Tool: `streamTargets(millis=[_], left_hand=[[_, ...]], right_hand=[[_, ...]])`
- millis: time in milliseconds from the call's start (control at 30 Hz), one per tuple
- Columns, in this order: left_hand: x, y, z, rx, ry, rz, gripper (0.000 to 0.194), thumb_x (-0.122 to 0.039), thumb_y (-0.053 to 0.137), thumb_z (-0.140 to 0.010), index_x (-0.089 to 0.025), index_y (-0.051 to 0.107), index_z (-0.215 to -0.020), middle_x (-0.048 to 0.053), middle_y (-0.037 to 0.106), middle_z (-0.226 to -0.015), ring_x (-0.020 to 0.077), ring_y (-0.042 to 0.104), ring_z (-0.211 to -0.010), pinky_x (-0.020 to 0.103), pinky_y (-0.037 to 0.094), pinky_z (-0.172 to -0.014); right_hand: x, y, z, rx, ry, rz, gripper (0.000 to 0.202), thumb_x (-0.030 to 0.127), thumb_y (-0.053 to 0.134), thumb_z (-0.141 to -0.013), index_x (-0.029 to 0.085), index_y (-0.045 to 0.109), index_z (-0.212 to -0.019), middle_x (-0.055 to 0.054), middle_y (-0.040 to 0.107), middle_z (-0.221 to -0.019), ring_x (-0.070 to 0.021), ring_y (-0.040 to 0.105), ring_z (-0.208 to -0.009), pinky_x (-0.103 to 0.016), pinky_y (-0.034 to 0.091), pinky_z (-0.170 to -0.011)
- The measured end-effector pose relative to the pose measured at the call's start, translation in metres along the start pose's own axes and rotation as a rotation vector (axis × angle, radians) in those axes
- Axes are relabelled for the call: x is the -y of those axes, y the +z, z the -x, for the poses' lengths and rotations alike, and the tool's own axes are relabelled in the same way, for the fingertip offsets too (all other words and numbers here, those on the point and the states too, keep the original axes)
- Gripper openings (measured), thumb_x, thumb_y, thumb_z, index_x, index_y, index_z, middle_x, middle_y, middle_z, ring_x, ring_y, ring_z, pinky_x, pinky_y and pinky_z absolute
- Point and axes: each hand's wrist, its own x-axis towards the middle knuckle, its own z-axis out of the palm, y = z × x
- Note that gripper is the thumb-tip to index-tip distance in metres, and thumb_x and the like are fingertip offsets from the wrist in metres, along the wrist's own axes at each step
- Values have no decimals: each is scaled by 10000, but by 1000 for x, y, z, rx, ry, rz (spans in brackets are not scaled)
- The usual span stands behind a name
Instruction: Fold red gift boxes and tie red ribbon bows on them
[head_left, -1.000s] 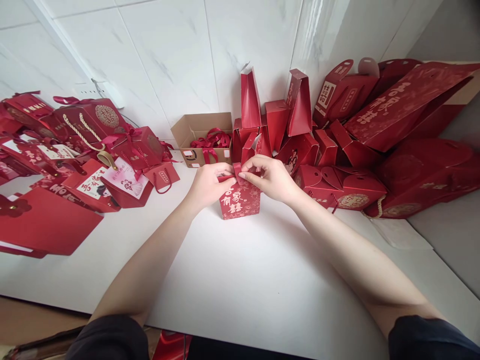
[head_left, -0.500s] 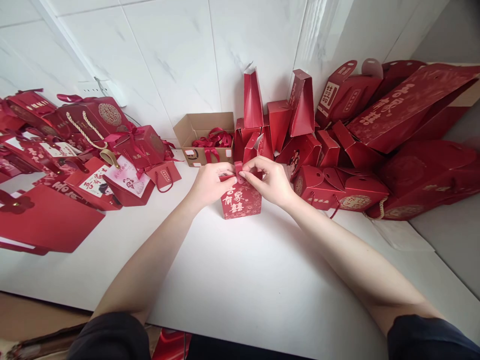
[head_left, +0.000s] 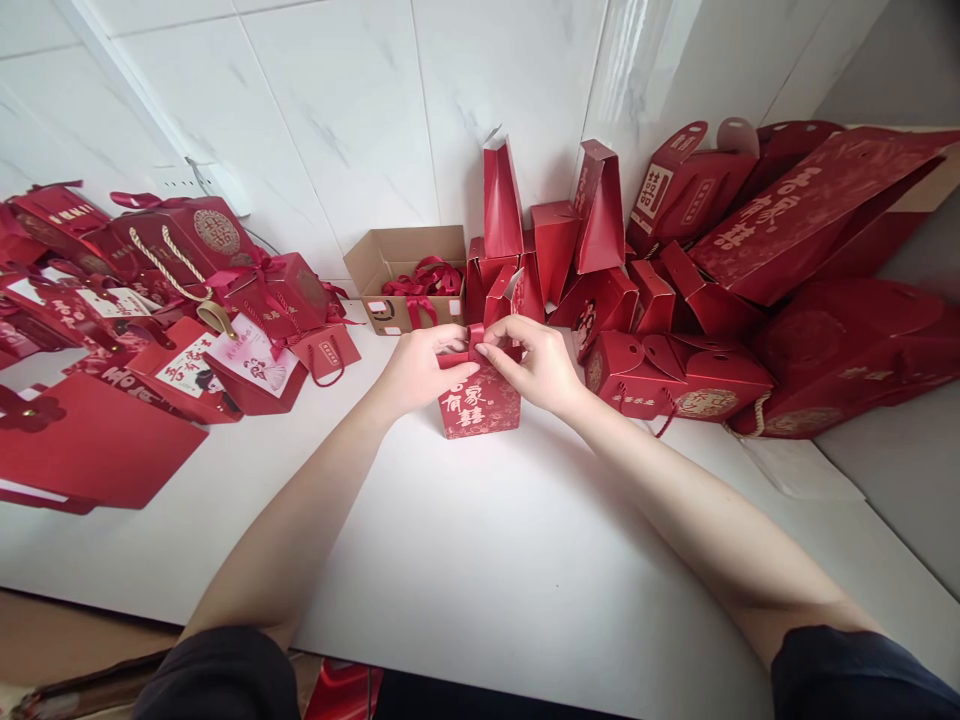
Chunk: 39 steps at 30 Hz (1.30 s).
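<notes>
A small red gift box [head_left: 491,402] with white Chinese characters stands upright on the white table in front of me. A narrow red strap [head_left: 476,337] arches over its top. My left hand [head_left: 420,368] grips the box's upper left edge, thumb on the front and fingers curled behind. My right hand [head_left: 538,362] pinches the strap's front end between thumb and index finger at the upper front of the box. The fingers partly cover the strap's end and the box's top.
A cardboard box [head_left: 382,313] of red ribbons [head_left: 426,278] sits behind my hands. Decorated red gift boxes crowd the left, among them a large red bag [head_left: 112,440]. Stacked red boxes [head_left: 679,375] fill the right, near the tiled wall [head_left: 345,100].
My right thumb and index finger have shifted slightly on the strap, and its front end is now more covered. My left thumb lies flatter along the box's top edge. The box stays in place.
</notes>
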Motion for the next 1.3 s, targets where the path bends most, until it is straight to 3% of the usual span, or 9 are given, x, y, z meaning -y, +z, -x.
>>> streamTargets(millis=[133,300,467,600,767,933,1000,1133,1300], left_hand=[[4,3,-2,-23,-8,75,271,-230,678,-765,-174,685,-1030,46,741,-996,206,692,-951,357,523,-951],[8,3,-3,-69,-39,65,315,-238,710,-742,-166,668,-1046,36,731,-855,198,698,-840,353,538,-878],[5,3,-2,-70,-49,51,361,-222,706,-738,-179,651,-1092,27,728,-868,191,694,-844,326,524,-846],[1,2,-1,-37,-50,-7,180,-284,661,-784,-169,698,-917,26,732,-909,190,674,-870,297,501,-822],[2,1,-2,-42,-24,-146,179,-322,617,-810,-176,704,-755,-13,686,-726,151,601,-694,272,442,-685],[8,9,-2,-221,-36,-184,159,-307,626,-793,-178,655,-705,-19,660,-680,140,566,-650,262,422,-645],[11,15,-2,-256,-61,-173,156,-296,617,-790,-178,613,-689,-25,638,-666,136,556,-645,256,417,-636],[15,24,0,-269,-50,-190,119,-269,568,-809,-191,528,-728,-37,588,-682,131,527,-653,250,404,-637],[14,32,5,-300,-7,-265,113,-247,538,-840,-207,477,-753,-18,578,-717,148,528,-665,265,403,-646]], right_hand=[[-1,-1,-1,64,-6,1,43,228,585,-870,215,574,-830,-25,636,-840,-178,589,-782,-303,460,-729],[-1,0,0,81,40,-22,49,227,570,-877,210,565,-832,-16,656,-846,-162,595,-756,-286,454,-718],[3,1,1,81,49,-88,14,199,563,-879,207,555,-870,-14,660,-864,-158,614,-784,-289,471,-751],[1,2,1,62,49,-130,47,190,559,-876,214,541,-912,-27,668,-926,-172,636,-853,-318,494,-817],[-2,3,1,58,60,-128,117,195,559,-876,230,522,-981,-19,653,-920,-174,628,-859,-328,490,-830],[7,7,4,-166,55,198,49,280,569,-896,244,564,-929,-51,639,-1008,-239,572,-1003,-425,372,-953],[10,10,7,-165,81,276,51,283,549,-908,242,576,-897,-50,648,-954,-244,578,-963,-437,347,-933],[12,18,11,-18,206,259,109,272,533,-893,225,577,-806,-27,664,-811,-229,609,-838,-392,355,-796],[12,21,10,-38,275,200,100,274,563,-858,220,580,-774,-21,689,-819,-228,632,-845,-373,382,-773]])
